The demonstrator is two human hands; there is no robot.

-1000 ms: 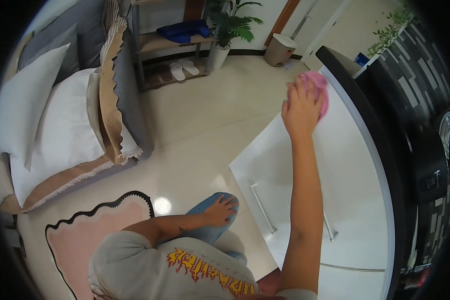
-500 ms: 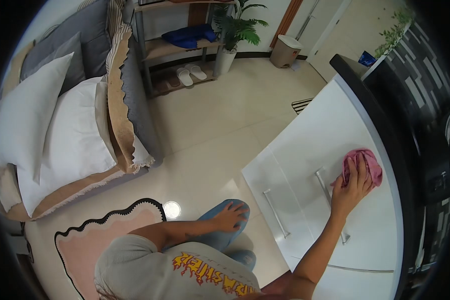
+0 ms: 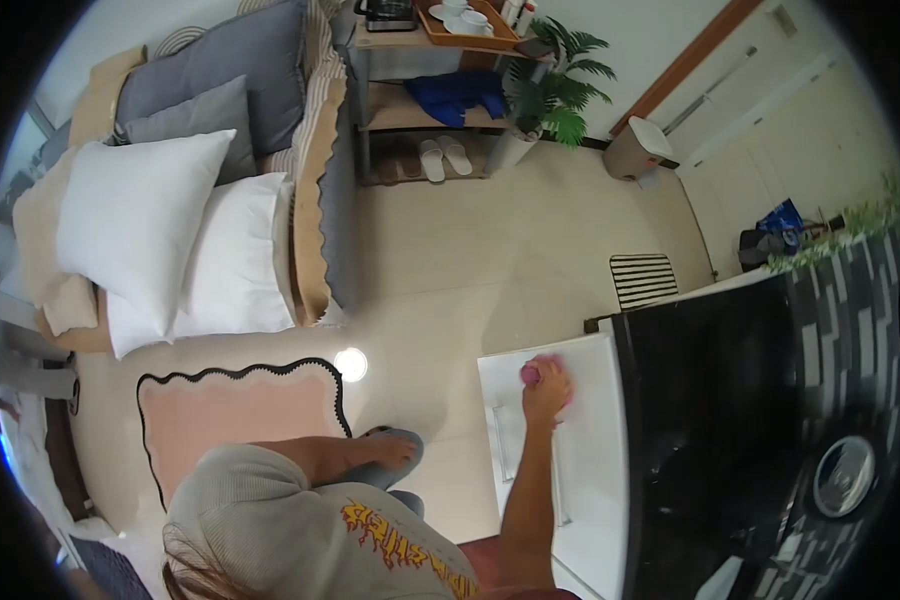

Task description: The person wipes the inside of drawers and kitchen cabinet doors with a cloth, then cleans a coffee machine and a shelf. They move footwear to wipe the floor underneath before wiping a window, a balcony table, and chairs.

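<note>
My right hand (image 3: 547, 396) is closed on a pink cloth (image 3: 531, 374), its edges bunched around the fingers. The cloth lies against the white cabinet front (image 3: 595, 450), near its upper end and above the long metal handles (image 3: 560, 490). On my bent knee, over blue-grey trousers (image 3: 370, 476), rests my left hand (image 3: 400, 454), open and holding nothing.
A black countertop (image 3: 710, 390) with a round sink (image 3: 843, 477) lies to the right. Left are a sofa with white pillows (image 3: 140, 225) and a pink rug (image 3: 240, 410). Farther off stand a shelf (image 3: 380, 115), a potted plant (image 3: 565, 85), a bin (image 3: 637, 148) and a striped mat (image 3: 643, 280).
The view has shifted, showing more countertop and shelf. My right hand and the cloth have moved across the cabinet front toward its far edge. My left hand stays on the knee.
</note>
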